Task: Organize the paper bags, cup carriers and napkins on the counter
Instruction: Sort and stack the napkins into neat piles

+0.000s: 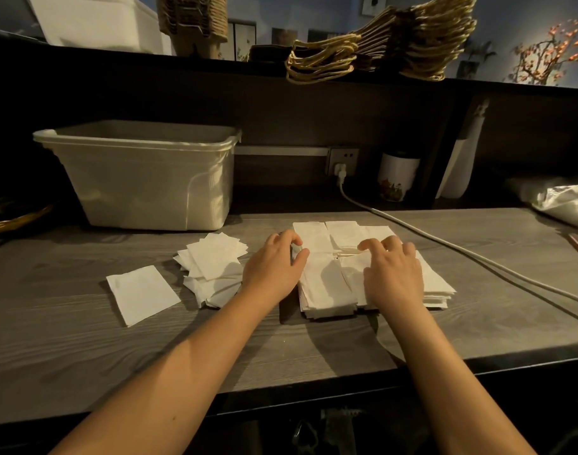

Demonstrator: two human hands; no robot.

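The big pile of napkins [327, 277] is lying in the middle of the counter [84, 339], near the front edge. The napkins are white and are stacked in a few rows side by side.

The left hand [274, 267] is sitting at the left side of the pile. Its fingers and thumb are curling round the pile's edge and holding it. The right hand [392, 274] is resting on top of the pile, on its right part. Its fingers are spread and only a little bent, and they are pressing down on the paper, not grabbing it.

Just left of the big pile, a messy heap of napkins [212, 267] is lying fanned out. Farther left, one single napkin [143, 293] is lying flat by itself.

Behind the heap, a pale plastic tub [143, 178] is standing by the wall. A white cord [445, 244] is running from a wall plug [341, 165] across the counter to the right. A white jar [397, 177] is standing behind it.

Up on the dark shelf [116, 60], the paper bags [396, 44] with rope handles are lying in a leaning stack, and the cup carriers [192, 24] are standing in a tall brown pile to their left.
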